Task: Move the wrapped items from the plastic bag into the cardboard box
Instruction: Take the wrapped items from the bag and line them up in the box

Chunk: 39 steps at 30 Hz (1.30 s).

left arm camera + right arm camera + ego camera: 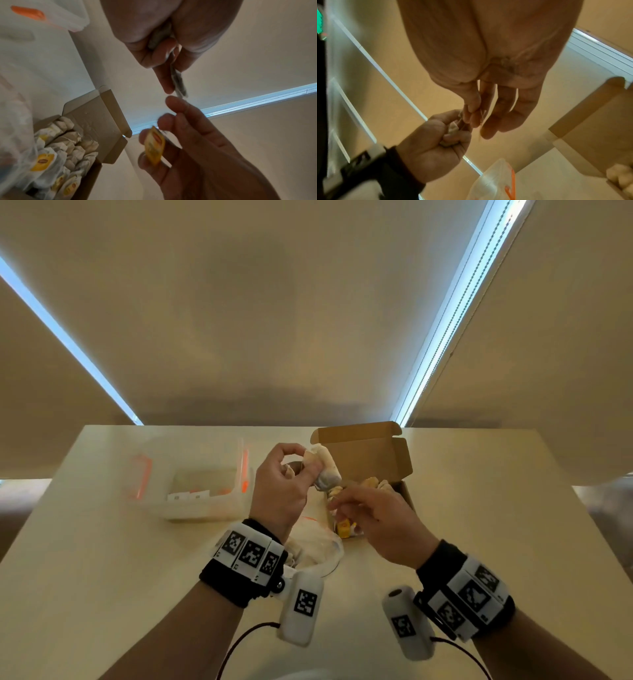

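Observation:
My left hand [303, 470] is raised above the table and grips a small bunch of white wrapped tea bags [325, 467], seen edge-on in the left wrist view [179, 82]. My right hand [337, 506] is just to the right of it and below, its fingers pinching a yellow tag [154, 146] and a thin string. The open cardboard box [373, 453] stands behind the hands, with several wrapped tea bags [68, 146] packed inside. The clear plastic bag [318, 546] with an orange zip lies crumpled on the table under my left wrist.
A clear plastic container [202, 474] with orange clips sits at the left of the white table [479, 525]. The box lid [96, 115] stands up at the back. Window blinds hang behind the table's far edge.

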Each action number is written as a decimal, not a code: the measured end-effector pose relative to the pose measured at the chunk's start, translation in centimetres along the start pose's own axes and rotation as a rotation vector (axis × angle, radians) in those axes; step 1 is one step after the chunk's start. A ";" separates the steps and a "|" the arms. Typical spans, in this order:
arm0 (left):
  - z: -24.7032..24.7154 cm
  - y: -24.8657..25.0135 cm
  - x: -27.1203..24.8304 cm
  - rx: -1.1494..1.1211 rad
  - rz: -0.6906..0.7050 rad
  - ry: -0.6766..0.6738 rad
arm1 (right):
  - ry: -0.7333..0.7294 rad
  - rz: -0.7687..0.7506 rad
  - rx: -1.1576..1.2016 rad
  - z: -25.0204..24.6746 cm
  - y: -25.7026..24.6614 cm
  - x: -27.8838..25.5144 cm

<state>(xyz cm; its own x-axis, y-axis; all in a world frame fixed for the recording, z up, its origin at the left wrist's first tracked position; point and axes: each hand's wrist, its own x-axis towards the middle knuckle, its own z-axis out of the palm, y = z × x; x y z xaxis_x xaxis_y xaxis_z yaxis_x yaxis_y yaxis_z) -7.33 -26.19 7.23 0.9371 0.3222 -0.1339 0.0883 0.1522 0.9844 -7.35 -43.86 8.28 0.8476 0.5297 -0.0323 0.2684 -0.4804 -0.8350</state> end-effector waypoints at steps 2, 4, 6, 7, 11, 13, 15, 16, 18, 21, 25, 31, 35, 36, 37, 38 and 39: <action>-0.2 -0.1 0.1 0.053 0.038 0.033 | -0.044 0.088 0.133 -0.4 0.1 0.0; -0.5 -0.3 0.3 0.102 0.063 0.065 | -0.083 0.125 0.237 -0.7 0.1 -0.1; -0.9 -0.6 0.5 0.183 0.094 0.090 | -0.100 0.133 0.239 -0.9 0.2 -0.3; -1.0 -0.7 0.5 0.229 0.114 0.094 | -0.094 0.127 0.190 -1.0 0.3 -0.4; -1.3 -1.1 0.5 0.368 0.162 0.084 | -0.076 0.045 -0.073 -1.8 0.0 -0.3; -1.1 -1.2 0.4 0.406 0.160 0.039 | -0.061 -0.006 -0.173 -2.2 -0.4 0.2; -0.8 -1.6 0.3 0.402 0.122 -0.034 | -0.031 -0.025 -0.213 -2.5 -0.8 0.8; -0.6 -1.7 0.2 0.393 0.093 -0.073 | -0.019 -0.025 -0.227 -2.8 -1.0 1.1; 0.0 -1.9 -0.1 0.352 0.024 -0.125 | -0.010 -0.028 -0.238 -3.2 -1.4 1.7; 0.8 -1.3 -0.8 0.227 -0.094 -0.197 | 0.003 0.000 -0.217 -3.6 -1.2 2.2; 1.4 -1.5 -1.1 0.139 -0.239 -0.299 | 0.048 0.010 -0.263 -3.4 -0.5 2.6; 1.9 -2.7 -1.0 0.131 -0.212 -0.353 | 0.114 0.017 -0.270 -3.2 1.0 2.3; 3.1 -3.0 -0.9 0.112 -0.133 -0.298 | 0.248 0.109 -0.131 -2.5 3.2 1.3; 3.4 -3.0 -0.8 0.127 -0.112 -0.305 | 0.218 0.162 -0.065 -2.1 3.8 0.9; 3.6 -3.1 -0.8 0.166 -0.086 -0.317 | 0.189 0.206 -0.013 -1.8 4.4 0.6; 3.8 -3.3 -0.7 0.224 -0.055 -0.318 | 0.182 0.240 0.025 -1.5 4.9 0.5; 3.8 -3.7 -0.5 0.289 -0.032 -0.306 | 0.194 0.267 0.063 -1.5 5.6 0.5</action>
<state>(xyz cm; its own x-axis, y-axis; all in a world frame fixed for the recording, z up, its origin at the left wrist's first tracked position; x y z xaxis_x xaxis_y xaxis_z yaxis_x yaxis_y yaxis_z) -6.87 -30.48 4.07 0.9856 0.0222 -0.1675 0.1690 -0.1251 0.9776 -4.79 -47.33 4.40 0.9570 0.2456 -0.1542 0.0018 -0.5369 -0.8437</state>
